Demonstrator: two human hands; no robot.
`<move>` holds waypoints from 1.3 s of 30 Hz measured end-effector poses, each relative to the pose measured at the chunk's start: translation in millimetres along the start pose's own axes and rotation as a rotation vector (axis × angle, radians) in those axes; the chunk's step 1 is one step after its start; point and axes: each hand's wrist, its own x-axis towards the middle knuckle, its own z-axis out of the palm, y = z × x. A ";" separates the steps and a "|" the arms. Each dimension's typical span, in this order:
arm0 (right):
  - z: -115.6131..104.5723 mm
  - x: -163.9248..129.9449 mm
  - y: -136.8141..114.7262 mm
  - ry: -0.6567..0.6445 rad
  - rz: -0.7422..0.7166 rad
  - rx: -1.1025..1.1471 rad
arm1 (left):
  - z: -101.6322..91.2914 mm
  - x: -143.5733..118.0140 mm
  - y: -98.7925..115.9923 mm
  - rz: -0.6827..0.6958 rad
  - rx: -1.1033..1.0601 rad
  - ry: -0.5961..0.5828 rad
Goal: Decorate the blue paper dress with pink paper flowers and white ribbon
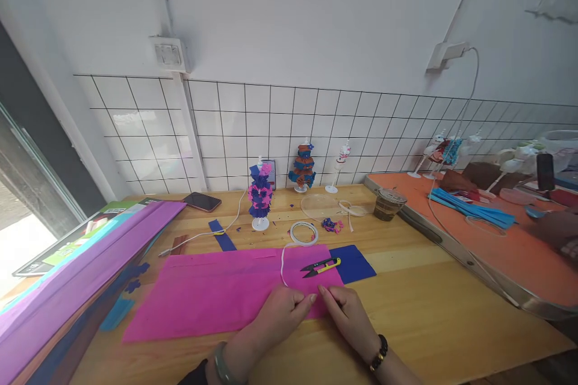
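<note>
A pink sheet of paper or fabric (pixel 212 289) lies flat on the wooden table. Over its lower right part, my left hand (pixel 284 310) and my right hand (pixel 343 311) are closed, thumbs pressed on the fingers and tips almost meeting. What is pinched in either one is too small or hidden to tell. From a roll of white tape (pixel 304 225) a thin white strip (pixel 282 264) runs down to my left hand. Yellow and black thread snips (pixel 321 266) rest on the sheet just beyond my fingers. A dark blue piece (pixel 354 263) sticks out beneath the sheet's right end.
Behind stand a blue and pink ruffled figure (pixel 261 195), a brown and blue one (pixel 302 168) and a plain one (pixel 342 159). A lidded cup (pixel 389 203), a phone (pixel 201 201) and stacked coloured sheets (pixel 90 277) lie around. At far right, another person's hand (pixel 553 231) shows above an orange table (pixel 542 277).
</note>
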 end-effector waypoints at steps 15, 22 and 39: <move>2.9 -3.6 4.3 -0.020 -0.053 -0.062 | 0.8 -3.3 -0.4 -0.045 0.006 -0.047; 1.8 -3.1 1.5 -0.020 -0.057 -0.049 | 0.4 -3.8 1.4 -0.051 -0.019 -0.036; 2.0 -3.9 1.5 -0.047 -0.087 -0.092 | -1.1 -5.5 2.2 -0.064 -0.004 -0.010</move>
